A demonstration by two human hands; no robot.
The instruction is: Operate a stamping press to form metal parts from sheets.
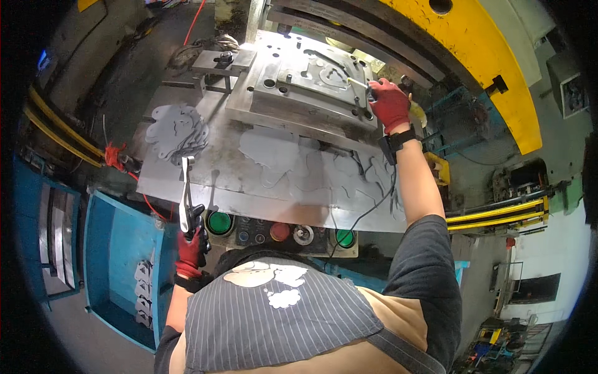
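Observation:
My left hand [192,246], in a red and black glove, is closed round a white-handled tool [184,202] with a short round metal head. The tool points up over the table's front left edge, just below a stack of grey flat metal parts [179,132]. My right hand [390,105], in a red glove, reaches to the right edge of the steel die [311,106] and closes round a thin rod with a pale yellow tip [357,83]. That tip is over the die's top plate, beside a cut-out shape [333,76]. My fingers partly hide the rod's grip.
More flat grey pieces [271,148] lie on the metal table [249,194]. A control panel with green buttons [220,222] and a red button [280,232] lines its front. At left stands a blue bin [118,206] with stacked parts. A yellow press frame [479,50] overhangs the right.

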